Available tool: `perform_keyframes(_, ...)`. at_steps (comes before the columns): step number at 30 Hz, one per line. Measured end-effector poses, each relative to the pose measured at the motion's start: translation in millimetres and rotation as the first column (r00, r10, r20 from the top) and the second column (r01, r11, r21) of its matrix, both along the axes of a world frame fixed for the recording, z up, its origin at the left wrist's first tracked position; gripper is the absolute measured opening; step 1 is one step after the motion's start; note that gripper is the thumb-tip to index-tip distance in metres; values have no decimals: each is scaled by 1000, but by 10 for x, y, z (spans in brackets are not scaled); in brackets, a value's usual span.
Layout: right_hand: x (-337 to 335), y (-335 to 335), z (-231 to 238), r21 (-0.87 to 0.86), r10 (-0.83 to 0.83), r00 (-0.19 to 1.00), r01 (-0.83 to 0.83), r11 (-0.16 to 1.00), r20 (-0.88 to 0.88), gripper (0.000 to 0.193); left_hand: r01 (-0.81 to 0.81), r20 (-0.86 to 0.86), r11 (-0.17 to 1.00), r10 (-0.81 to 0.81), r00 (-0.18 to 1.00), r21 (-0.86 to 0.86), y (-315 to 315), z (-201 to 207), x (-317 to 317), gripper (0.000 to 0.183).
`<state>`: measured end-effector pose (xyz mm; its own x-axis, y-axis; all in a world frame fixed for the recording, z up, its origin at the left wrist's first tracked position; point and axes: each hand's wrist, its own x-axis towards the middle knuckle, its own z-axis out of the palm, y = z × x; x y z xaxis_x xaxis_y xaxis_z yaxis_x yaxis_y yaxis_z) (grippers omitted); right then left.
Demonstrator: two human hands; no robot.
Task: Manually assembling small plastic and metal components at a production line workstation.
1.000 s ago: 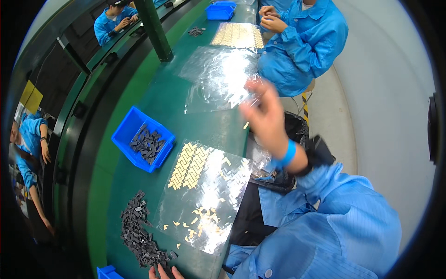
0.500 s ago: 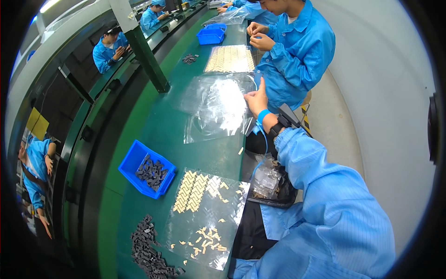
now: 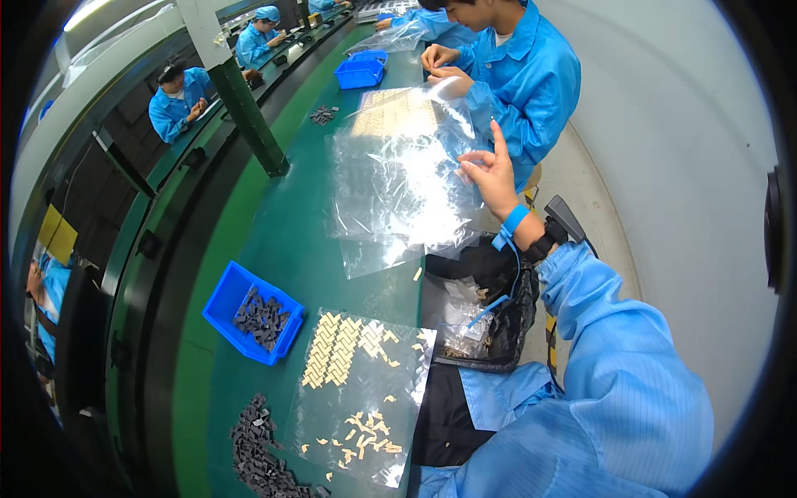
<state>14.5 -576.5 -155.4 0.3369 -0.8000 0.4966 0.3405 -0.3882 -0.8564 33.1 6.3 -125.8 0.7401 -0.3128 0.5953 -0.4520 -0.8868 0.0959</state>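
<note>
Your right hand (image 3: 496,179): thumb and fingers clamp a clear plastic sheet (image 3: 386,184), which overhangs the right edge of the counter (image 3: 295,232). Your left hand: out of view; state cannot be told. Nearer you, by that edge: second sheet (image 3: 320,411) with cream pieces (image 3: 334,352); toward the left edge: blue bin (image 3: 223,300) of dark pieces (image 3: 263,320).

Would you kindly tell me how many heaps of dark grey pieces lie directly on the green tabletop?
2: a large heap left of the nearest clear sheet, and a small heap in front of the far blue bin. Others may be hidden farther along.
</note>
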Motion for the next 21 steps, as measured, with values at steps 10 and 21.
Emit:
perform_keyframes(10,-873,-111,344,115,93,956,-63,991,-279,92,25,-17,1000,-25,1000,-7,-30,22,-3,14)
perform_keyframes(21,-1406,-69,-97,261,325,705,-202,944,-630,93,77,-42,996,-79,996,-53,-58,22,11,15)
